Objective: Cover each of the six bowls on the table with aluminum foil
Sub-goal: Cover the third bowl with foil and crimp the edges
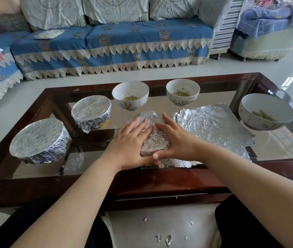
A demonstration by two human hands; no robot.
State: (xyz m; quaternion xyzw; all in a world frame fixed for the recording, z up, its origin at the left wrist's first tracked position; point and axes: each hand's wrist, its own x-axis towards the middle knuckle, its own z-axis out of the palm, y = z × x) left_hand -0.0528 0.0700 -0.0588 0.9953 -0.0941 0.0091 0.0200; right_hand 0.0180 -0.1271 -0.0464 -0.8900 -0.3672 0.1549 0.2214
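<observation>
1. Head view. Glass-topped surface (276,154) with a dark wood frame, blue sofa (117,43) behind, pale floor with foil scraps (163,238) between the person's knees.
2. Two covered bowls (40,140) sit at the left; three open bowls (130,94) holding some food stand along the far and right side.
3. The third bowl (155,138), at the near middle, lies under crinkled foil. Left hand (129,138) and right hand (176,138) are spread flat, fingers straight, pressing the foil down over its top, thumbs meeting at the near edge.
4. A spare foil sheet (212,126) lies flat just to the right.
5. Handling judgement: foil is light, thin, tears easily and keeps its creases; best taken by its edges. Bowls look ceramic and may slide on glass.
</observation>
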